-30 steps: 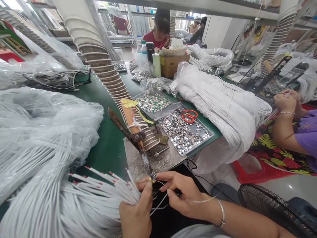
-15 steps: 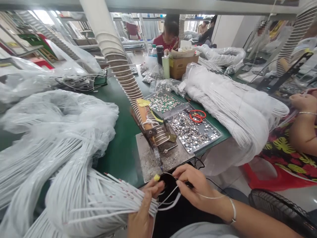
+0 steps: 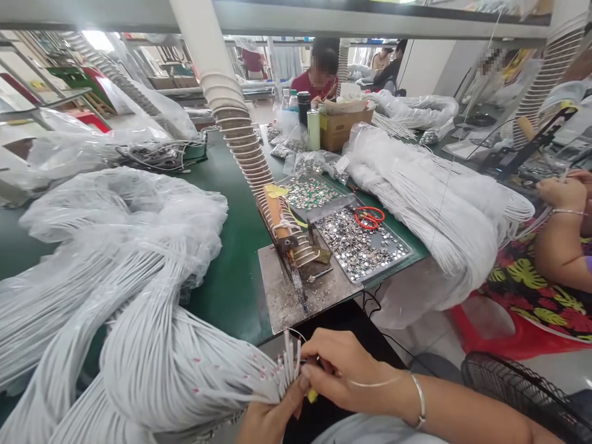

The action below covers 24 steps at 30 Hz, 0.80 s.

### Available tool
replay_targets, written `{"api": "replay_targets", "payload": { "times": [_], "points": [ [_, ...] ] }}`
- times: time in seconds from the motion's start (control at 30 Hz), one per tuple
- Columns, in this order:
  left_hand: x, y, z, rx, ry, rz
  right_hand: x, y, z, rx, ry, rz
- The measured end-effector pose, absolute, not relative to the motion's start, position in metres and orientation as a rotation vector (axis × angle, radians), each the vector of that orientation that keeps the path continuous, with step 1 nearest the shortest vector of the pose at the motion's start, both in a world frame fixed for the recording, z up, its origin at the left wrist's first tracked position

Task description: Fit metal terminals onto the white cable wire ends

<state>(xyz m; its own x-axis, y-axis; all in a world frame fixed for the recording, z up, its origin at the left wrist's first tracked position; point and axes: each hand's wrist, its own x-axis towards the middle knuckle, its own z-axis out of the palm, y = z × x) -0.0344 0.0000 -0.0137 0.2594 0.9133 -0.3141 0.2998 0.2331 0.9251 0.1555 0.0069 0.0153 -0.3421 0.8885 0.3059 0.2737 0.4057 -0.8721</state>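
A thick bundle of white cables [image 3: 217, 351] with reddish ends reaches from the left into my left hand [image 3: 275, 413], whose fingers are wrapped around it. Several cable ends stick up past the thumb. My right hand [image 3: 345, 367] is closed in a pinch right against those ends, its fingertips partly hidden. A thin wire [image 3: 374, 385], which looks like solder wire, runs across the right hand from its grip. Something yellow [image 3: 313, 394] shows on a fingertip below the pinch. Beyond both hands, a soldering iron [image 3: 298, 287] points down over a stained metal plate [image 3: 277, 302].
A ribbed fume hose [image 3: 245, 148] slopes down to the iron. Trays of small metal parts [image 3: 356, 240] and green-and-silver parts [image 3: 312, 192] lie behind it, with red-handled tweezers or cutters [image 3: 370, 217]. More bagged cables [image 3: 425, 197] lie right. A fan [image 3: 504, 394] stands low right, near a co-worker's arm [image 3: 564, 240].
My right hand has moved down and left, from near the iron's tip to the cable ends. The left hand has turned, so the ends now point upward. The view has tilted slightly.
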Motion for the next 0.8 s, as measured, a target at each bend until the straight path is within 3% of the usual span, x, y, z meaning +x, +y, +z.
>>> {"api": "replay_targets", "payload": {
  "times": [0.3,0.57,0.8],
  "points": [
    [-0.034,-0.007,-0.018,1.267,1.264,0.708,0.162,0.003,0.010,-1.012,-1.519,1.021],
    [-0.030,0.007,0.000,1.343,1.197,0.573,0.162,0.006,0.002,-0.904,-1.755,0.904],
    [-0.032,0.007,-0.006,1.318,1.203,0.588,0.163,0.002,-0.003,-1.055,-1.486,1.225]
  ]
}}
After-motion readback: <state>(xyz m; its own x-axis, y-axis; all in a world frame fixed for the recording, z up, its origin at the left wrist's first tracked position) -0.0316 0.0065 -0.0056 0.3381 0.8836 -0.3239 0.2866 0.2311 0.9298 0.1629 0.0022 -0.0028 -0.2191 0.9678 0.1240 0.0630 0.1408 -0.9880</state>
